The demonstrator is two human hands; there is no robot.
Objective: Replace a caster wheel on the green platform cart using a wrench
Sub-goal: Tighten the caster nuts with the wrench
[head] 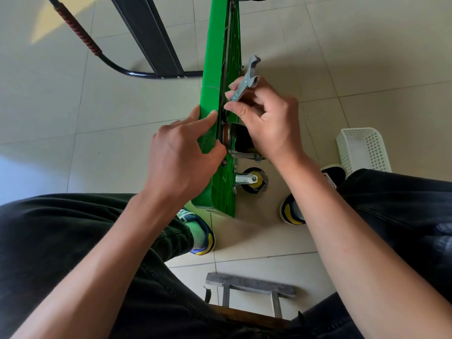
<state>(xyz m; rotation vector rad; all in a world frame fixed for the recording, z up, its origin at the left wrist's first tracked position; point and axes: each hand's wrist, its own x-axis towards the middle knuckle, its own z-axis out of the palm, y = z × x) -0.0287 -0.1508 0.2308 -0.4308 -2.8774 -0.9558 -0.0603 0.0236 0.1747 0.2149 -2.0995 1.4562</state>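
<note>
A lower black-and-yellow caster wheel (253, 180) hangs off the green plastic platform cart (215, 77), tipped on its edge on the tiled floor. The left hand (181, 155) grips the cart's edge; the right hand (266, 118), over the upper caster, pinches a flat grey metal wrench (245, 80).
</note>
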